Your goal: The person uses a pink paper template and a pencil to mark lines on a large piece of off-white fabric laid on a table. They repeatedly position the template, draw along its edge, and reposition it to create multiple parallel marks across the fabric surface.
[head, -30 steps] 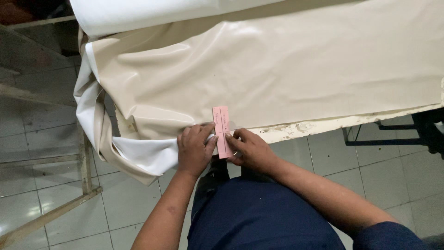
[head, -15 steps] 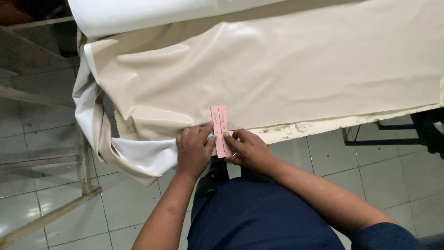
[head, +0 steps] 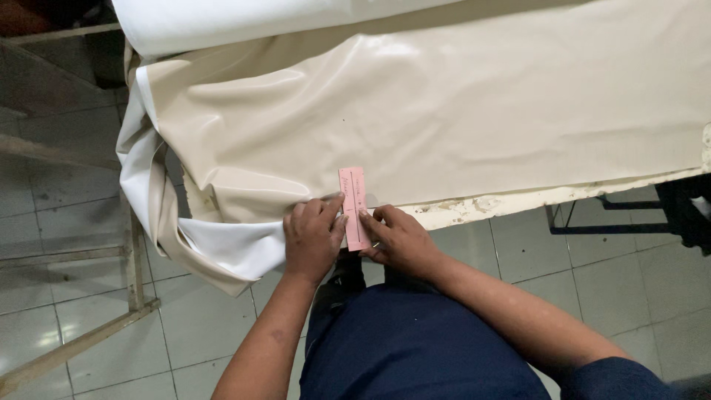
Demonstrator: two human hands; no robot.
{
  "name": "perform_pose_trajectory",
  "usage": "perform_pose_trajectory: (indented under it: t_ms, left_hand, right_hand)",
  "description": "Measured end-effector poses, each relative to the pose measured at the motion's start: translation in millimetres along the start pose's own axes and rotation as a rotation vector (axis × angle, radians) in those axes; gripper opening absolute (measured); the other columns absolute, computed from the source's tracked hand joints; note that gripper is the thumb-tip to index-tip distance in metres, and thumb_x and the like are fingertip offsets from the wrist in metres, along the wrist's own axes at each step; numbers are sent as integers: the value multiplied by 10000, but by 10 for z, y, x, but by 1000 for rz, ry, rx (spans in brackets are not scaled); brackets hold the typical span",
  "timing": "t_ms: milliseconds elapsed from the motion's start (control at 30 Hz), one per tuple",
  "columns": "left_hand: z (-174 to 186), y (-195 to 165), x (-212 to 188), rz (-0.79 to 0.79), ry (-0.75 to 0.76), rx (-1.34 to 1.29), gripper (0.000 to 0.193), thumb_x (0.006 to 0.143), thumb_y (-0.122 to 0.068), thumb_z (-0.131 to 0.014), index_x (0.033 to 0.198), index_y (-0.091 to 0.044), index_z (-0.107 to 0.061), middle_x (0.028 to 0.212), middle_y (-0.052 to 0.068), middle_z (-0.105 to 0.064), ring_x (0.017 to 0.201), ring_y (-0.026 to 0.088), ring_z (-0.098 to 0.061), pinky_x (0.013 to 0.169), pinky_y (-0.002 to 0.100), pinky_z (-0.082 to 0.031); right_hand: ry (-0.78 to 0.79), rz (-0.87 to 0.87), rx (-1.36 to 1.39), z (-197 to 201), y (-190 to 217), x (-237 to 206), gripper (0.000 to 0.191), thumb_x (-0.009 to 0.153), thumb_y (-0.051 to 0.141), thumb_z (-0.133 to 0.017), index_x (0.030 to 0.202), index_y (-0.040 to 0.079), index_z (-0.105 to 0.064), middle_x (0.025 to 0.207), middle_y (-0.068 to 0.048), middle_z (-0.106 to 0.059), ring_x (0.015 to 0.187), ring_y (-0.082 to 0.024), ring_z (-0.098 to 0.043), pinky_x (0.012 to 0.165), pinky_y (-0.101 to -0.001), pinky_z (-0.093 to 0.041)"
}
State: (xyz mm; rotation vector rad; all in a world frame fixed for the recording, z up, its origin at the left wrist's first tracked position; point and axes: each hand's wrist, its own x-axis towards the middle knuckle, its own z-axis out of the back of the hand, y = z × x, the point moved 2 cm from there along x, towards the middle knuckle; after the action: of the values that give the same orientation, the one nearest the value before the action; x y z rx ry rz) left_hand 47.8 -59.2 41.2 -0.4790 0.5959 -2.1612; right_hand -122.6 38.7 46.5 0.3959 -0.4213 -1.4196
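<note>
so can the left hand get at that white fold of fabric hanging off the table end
Probably yes. The left hand rests at the table edge beside the pink strip, and the white fold hangs right next to it with nothing between.

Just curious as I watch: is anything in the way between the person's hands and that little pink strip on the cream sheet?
Nothing visible. The left hand and right hand already touch the narrow pink paper strip, which lies on the glossy cream sheet at the table's edge.

Even, fairly dim indoor light; soft glare on the cream sheet (head: 415, 96) near upper centre, floor tiles (head: 44, 333) reflecting lower left; mild blur.
</note>
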Motion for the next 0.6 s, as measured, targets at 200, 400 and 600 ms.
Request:
perform_pose_trajectory:
  t_ms: [200,400,600]
  left_hand:
    - [-15,-28,-5,-22,-17,65,407,887,-286,-724,1281,-189,-707,1021,34,-587,1010,266,-542,901,456,-395]
    - [-62,-77,-25,-119,-76,116,365,860,-242,-699,1224,-221,-718,1187,47,-590,1069,261,-544,903,444,-387]
    - [-195,-172,-7,-269,-34,264,334,859,-173,-612,1166,-96,-719,1312,40,-627,1046,233,-581,878,403,-427]
  right_hand:
    - [13,-11,14,-12,2,3,696,772,321,-845,1352,25,-598,1079,-143,-595,921,-293,-620,770,-402,-540]
    - [6,32,4,11,20,21,722,726,290,-863,1330,0,-594,1072,-142,-593,933,-306,-619,792,-411,-536]
    - [36,-6,18,64,72,53,696,719,233,-841,1334,20,-594,1054,-138,-590,931,-303,-625,793,-408,-539]
